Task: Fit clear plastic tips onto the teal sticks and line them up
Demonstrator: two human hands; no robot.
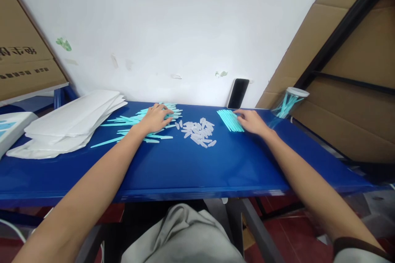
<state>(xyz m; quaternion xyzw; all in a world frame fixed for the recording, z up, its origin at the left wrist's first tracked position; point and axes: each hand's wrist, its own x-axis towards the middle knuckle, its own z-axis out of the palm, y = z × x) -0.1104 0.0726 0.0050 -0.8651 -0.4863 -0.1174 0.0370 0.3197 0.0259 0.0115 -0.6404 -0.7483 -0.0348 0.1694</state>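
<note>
a: what do the hands do at this moment?

b: the left hand [156,117] lies palm down over a loose pile of long, thin turquoise plastic sticks [128,120], with the fingers a little spread; whether it pinches one, i cannot tell. the right hand [250,121] has bent fingers at the edge of a neat, slanted row of turquoise sticks [230,121]; if it grips any, i also cannot tell.

a: so which step is it?

b: in my judgement, sorting the sticks. the next move seems to call for separating one stick with the fingertips, without disturbing the row.

a: and what is between the hands?

b: a small heap of short, whitish, translucent plastic pieces [199,132], on the glossy blue desk [185,168].

a: are there containers?

b: yes. to the right of the right hand is a clear plastic jar with a white rim [298,92], which holds more turquoise sticks. at the far left is a white box with blue marking [22,118]; its inside is not shown.
</note>
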